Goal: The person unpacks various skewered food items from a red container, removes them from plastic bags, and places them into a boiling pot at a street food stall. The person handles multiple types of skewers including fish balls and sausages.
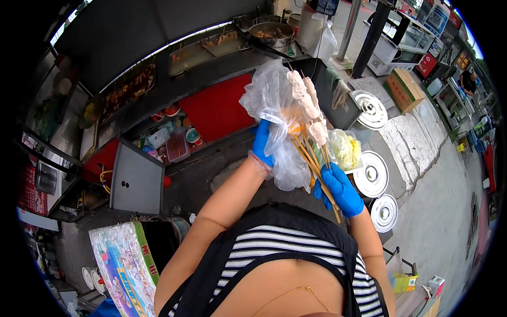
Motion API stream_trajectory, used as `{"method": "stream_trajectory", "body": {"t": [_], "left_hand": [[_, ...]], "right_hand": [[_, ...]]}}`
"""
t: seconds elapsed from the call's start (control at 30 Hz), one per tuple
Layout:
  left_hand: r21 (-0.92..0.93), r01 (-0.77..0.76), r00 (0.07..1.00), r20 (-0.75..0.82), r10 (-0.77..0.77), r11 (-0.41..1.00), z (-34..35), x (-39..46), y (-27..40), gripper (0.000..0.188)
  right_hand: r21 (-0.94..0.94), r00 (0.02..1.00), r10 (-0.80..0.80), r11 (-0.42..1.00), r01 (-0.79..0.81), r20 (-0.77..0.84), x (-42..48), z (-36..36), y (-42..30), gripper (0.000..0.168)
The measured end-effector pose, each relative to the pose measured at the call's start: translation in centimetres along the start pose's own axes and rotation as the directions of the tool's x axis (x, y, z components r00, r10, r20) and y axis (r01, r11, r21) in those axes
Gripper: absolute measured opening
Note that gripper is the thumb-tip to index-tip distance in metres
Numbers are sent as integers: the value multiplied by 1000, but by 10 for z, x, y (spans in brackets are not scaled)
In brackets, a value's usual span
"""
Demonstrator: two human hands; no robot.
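Note:
My left hand (261,144), in a blue glove, grips the gathered neck of a clear plastic bag (266,87). In my right hand (342,190), also gloved in blue, is a bunch of bamboo skewers (311,161). Pale, lumpy food, perhaps meat, is threaded on some of them (303,99), pointing away from me. The bag lies against the left side of these skewers, and an orange-and-white item (295,129) shows at its neck. Whether other skewers run into the bag cannot be told. Just beyond my right hand is a bag of yellow-green leafy vegetable (345,150).
Ahead runs a dark counter with food trays (210,50) and a wide pan (271,33). A grey cabinet door (136,178) stands ajar at left. Round metal lids (371,174) line the right side; a cardboard box (404,90) lies beyond. Another person (468,83) is far right.

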State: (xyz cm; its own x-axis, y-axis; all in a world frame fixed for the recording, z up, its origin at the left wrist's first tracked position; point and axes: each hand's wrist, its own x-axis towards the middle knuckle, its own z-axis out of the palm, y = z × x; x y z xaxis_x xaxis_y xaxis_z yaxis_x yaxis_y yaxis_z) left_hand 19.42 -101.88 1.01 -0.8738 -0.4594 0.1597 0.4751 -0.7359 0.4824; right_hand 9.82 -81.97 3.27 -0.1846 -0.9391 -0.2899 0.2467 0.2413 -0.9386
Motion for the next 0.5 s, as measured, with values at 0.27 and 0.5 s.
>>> {"method": "stream_trajectory", "body": {"t": [0.27, 0.5], "left_hand": [[-47, -16, 986, -164, 8, 999, -20, -8, -6, 49], [108, -43, 960, -273, 71, 993, -67, -9, -20, 44]], "right_hand": [[147, 994, -4, 989, 20, -105, 7, -8, 19, 19], [1, 998, 17, 1000, -17, -56, 20, 1, 4, 23]]}}
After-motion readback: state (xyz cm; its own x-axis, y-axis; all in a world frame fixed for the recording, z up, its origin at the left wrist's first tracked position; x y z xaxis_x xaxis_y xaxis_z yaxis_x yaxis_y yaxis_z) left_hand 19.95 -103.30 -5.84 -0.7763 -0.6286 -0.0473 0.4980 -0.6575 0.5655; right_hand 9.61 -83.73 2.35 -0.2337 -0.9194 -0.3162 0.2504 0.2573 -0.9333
